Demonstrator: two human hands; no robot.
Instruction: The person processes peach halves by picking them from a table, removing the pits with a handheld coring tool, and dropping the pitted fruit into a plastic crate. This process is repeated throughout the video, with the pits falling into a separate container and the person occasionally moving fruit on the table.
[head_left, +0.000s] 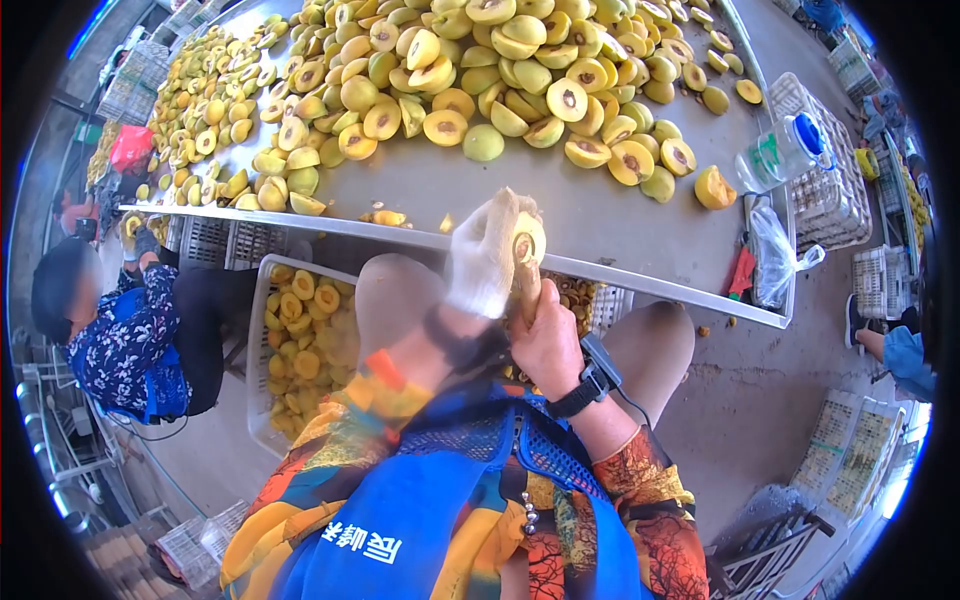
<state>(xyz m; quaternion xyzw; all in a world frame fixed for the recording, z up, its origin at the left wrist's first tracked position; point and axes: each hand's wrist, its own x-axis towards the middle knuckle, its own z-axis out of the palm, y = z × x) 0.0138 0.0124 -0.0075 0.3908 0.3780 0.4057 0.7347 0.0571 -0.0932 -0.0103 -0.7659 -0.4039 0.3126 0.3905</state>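
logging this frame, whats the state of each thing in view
left hand: gloved, holding a fruit half
fruit half: cut open, pit showing
right hand: bare, gripping a tool handle
fruit pile: halved, spread on the table
water bottle: capped, lying down
crate: part filled with halves

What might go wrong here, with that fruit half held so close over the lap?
The gloved left hand holds a fruit half while the bare right hand works a tool up into it; a slip might nick the hand. Cut fruit lies near the table edge and may roll off. The tilted water bottle could tip.
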